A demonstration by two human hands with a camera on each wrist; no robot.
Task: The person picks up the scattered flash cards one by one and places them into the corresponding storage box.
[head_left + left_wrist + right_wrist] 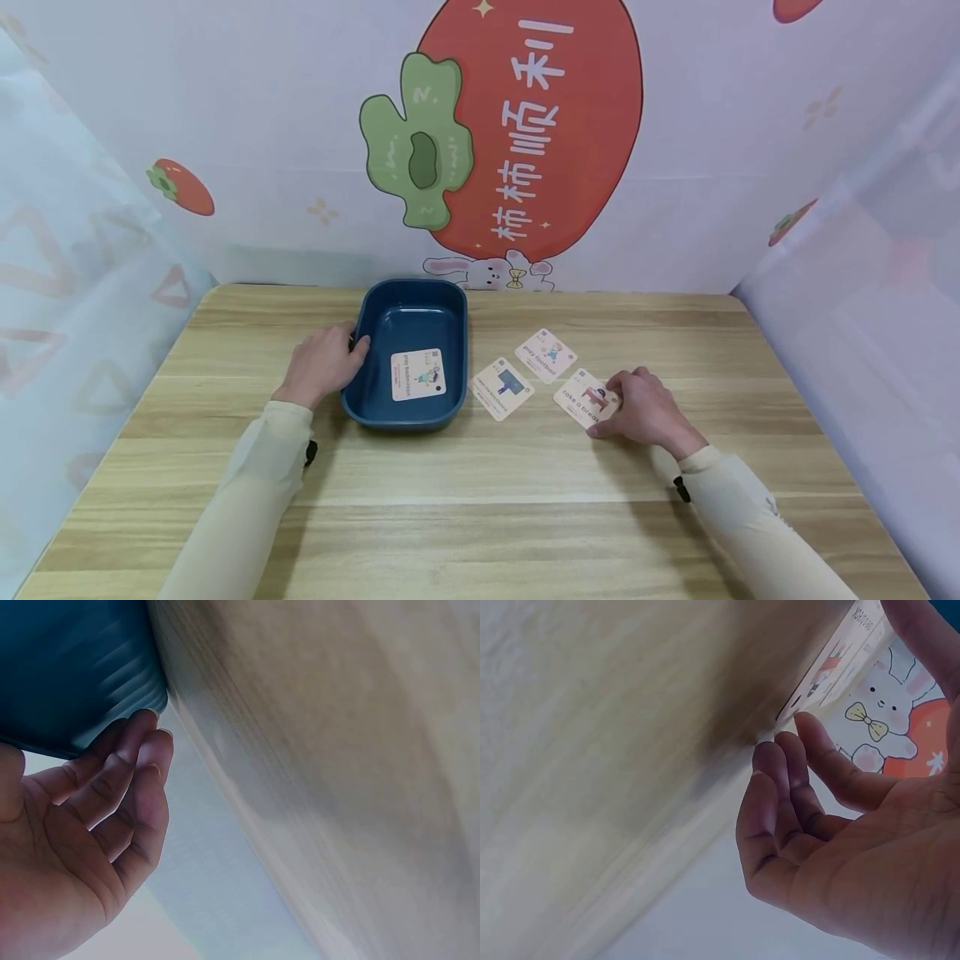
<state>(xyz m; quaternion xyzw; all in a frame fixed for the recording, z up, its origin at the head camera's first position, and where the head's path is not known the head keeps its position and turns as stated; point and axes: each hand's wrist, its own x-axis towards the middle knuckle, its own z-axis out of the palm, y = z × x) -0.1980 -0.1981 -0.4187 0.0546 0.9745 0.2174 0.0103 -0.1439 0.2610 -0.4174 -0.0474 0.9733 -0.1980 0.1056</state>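
Observation:
A dark blue plastic bin [405, 421] stands on the table, with a "play badminton" card [417, 375] lying inside it. My left hand [324, 360] grips the bin's left rim, thumb over the inner side and fingers along the outer wall, as the left wrist view also shows. Over to the right, my right hand [647, 406] pinches the "take a break" card [585, 398] by its edges between thumb and index finger. Whether that card touches the table I cannot tell. Between bin and hand lie a "play football" card [546, 355] and a card picturing a blackboard [502, 388].
The wooden table [480, 533] reaches back to a white cloth backdrop [285, 108] printed with a big red persimmon and a rabbit. Cloth also hangs along both sides. The blackboard card lies close beside the bin's right wall.

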